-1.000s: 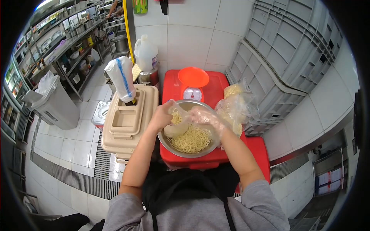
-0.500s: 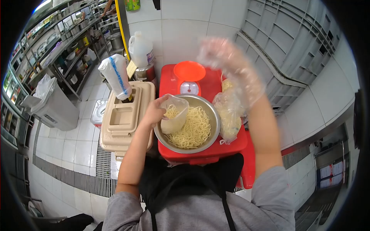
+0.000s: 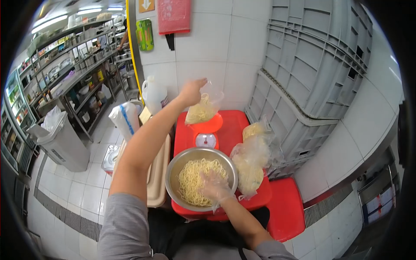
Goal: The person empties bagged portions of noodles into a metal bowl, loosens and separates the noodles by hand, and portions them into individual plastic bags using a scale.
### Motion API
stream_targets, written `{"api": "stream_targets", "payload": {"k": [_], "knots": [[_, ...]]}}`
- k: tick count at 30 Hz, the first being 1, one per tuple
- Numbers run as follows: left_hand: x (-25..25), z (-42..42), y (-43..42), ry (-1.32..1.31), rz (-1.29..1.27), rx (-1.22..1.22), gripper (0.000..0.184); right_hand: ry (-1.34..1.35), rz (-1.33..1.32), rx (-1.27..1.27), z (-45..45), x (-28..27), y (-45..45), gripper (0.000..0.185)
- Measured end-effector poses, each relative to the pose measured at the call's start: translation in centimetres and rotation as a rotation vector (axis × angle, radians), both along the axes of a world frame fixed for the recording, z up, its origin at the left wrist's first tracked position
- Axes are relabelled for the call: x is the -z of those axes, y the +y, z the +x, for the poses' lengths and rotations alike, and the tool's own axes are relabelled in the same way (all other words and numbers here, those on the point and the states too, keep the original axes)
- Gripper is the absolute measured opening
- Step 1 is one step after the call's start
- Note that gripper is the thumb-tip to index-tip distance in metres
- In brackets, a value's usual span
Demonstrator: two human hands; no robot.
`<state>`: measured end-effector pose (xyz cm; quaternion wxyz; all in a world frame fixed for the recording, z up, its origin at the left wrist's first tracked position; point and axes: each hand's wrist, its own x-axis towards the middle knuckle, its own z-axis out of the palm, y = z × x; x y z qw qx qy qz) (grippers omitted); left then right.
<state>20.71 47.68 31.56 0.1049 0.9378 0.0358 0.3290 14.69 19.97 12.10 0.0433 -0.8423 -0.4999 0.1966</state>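
My left hand (image 3: 193,94) grips the top of a clear plastic bag (image 3: 203,107) with pale yellow noodles in its lower part. The bag is at the orange-red pan (image 3: 211,125) of a kitchen scale (image 3: 206,140); whether its weight rests there I cannot tell. In a steel bowl (image 3: 170,175) close to my body lies a heap of loose noodles (image 3: 193,186). My right hand (image 3: 215,187), in a clear plastic glove, lies on the right side of this heap, fingers stretched out and a little blurred.
Filled bags of noodles (image 3: 250,167) lie right of the bowl on the red lid (image 3: 234,119). Grey crates (image 3: 303,65) are stacked at the right. A beige container (image 3: 158,186), a white jug (image 3: 154,94) and a wrapped plastic roll (image 3: 124,119) stand left.
My left hand has carried the bag from the bowl up to the scale pan. My gloved right hand has come down from the air into the noodles. The view has tilted upward.
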Motion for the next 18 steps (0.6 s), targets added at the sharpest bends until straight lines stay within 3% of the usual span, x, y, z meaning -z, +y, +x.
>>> {"api": "stream_targets", "payload": {"k": [6, 8, 14, 18], "knots": [[11.2, 2.5, -0.4, 0.045, 0.014, -0.12, 0.07, -0.003, 0.039, 0.015, -0.1, 0.9, -0.2, 0.075], [12.3, 1.6, -2.5, 0.062, -0.126, -0.087, 0.068, 0.005, 0.09, 0.016, 0.4, 1.3, -0.3, 0.074], [14.8, 0.4, -3.6, -0.092, -0.122, -0.029, 0.065, 0.019, 0.15, 0.004, 0.3, 1.0, -1.0, 0.075], [13.9, -2.4, -5.2, -0.057, -0.225, -0.09, 0.048, 0.028, 0.042, 0.006, 0.5, 0.9, -0.3, 0.077]]}}
